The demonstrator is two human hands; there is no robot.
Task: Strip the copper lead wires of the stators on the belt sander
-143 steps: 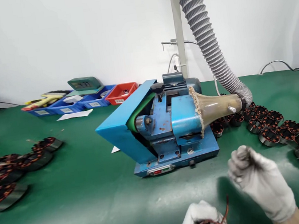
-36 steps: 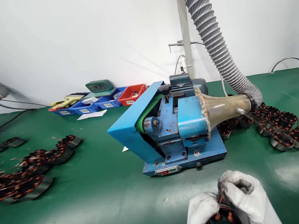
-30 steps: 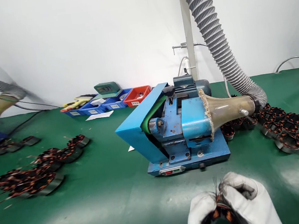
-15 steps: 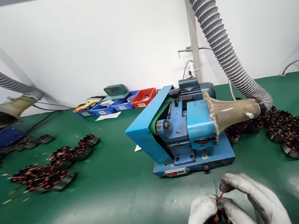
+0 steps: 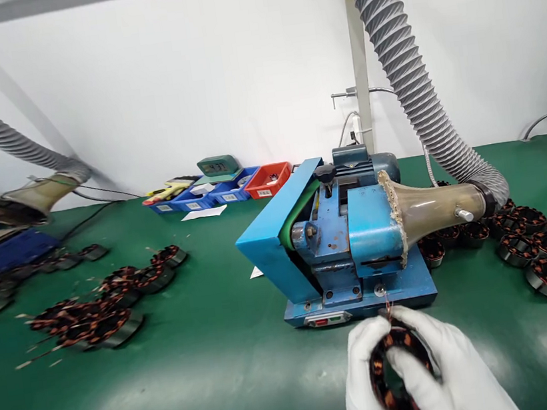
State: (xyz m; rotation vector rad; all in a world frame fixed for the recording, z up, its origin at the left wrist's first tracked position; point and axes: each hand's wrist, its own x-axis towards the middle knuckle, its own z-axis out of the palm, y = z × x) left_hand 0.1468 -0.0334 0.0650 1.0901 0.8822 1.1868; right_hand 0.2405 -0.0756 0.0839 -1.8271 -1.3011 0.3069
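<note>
Both my hands wear white gloves and together hold a round stator (image 5: 394, 374) wound with copper coils, low in the middle of the view. My left hand (image 5: 363, 371) grips its left side. My right hand (image 5: 454, 376) wraps its right side, thumb across the front. Thin copper wire ends stick up from the stator's top, close to the front base of the blue belt sanding machine (image 5: 344, 243). A tan funnel (image 5: 430, 208) and a grey ribbed hose (image 5: 406, 66) join the machine on its right.
Several wound stators lie in a row at left (image 5: 100, 308) and more at right (image 5: 541, 244) on the green mat (image 5: 200, 376). Blue and red bins (image 5: 231, 187) with a green clock stand at the back. A second hose and machine (image 5: 12, 212) sit far left.
My hands have lifted the stator up and forward toward the machine's base and turned its ring face toward me. My view has shifted left, showing more of the left bench.
</note>
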